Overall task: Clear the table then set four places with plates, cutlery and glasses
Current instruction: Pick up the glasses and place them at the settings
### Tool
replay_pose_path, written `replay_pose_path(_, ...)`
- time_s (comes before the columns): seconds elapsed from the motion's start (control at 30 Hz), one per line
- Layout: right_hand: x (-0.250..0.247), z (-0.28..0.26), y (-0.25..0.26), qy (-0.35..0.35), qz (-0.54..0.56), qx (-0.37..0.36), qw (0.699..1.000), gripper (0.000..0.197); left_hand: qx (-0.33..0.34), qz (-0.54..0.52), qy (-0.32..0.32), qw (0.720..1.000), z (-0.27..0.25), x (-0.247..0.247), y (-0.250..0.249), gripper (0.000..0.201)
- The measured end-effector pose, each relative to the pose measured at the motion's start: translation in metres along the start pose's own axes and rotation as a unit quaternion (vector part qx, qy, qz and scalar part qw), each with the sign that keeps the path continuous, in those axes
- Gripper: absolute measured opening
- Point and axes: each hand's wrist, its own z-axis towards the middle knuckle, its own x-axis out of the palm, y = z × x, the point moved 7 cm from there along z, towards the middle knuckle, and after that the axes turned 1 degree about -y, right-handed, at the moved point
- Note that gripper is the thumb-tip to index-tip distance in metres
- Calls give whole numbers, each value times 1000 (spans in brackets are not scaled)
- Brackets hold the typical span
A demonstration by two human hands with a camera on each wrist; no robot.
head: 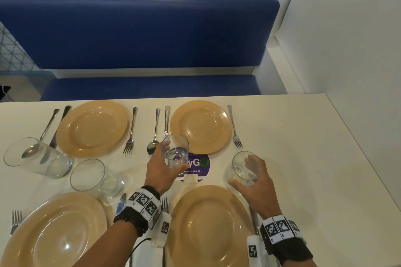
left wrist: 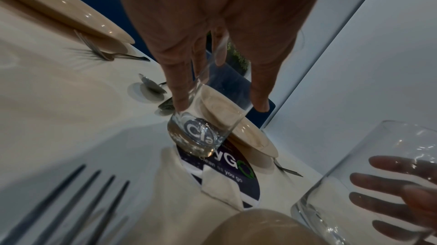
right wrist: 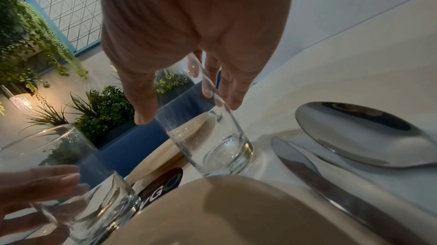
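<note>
My left hand (head: 167,165) grips a clear glass (head: 175,150) over the purple round sticker (head: 200,163) at the table's middle; the same glass (left wrist: 208,118) is pinched between thumb and fingers in the left wrist view. My right hand (head: 251,178) curls round a second glass (head: 244,168) that stands beside the near right plate (head: 208,225), its base (right wrist: 227,157) on the table. Two more glasses (head: 36,156) (head: 95,178) stand at the left. Tan plates lie at far left (head: 92,128), far right (head: 200,127) and near left (head: 56,232).
Forks (head: 130,134) (head: 234,128), spoons (head: 154,134) (head: 41,134) and knives (head: 166,121) lie beside the far plates. A knife (right wrist: 331,180) and spoon (right wrist: 369,133) lie right of the near plate. A blue bench (head: 138,34) runs behind the table (head: 303,147); a white wall stands at the right.
</note>
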Motion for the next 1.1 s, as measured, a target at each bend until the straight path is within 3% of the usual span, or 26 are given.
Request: replay_pose_path(1.1,-2,-6,-12,7,-8,-2,1000,81,3,17,19,1000,1,2,11,89)
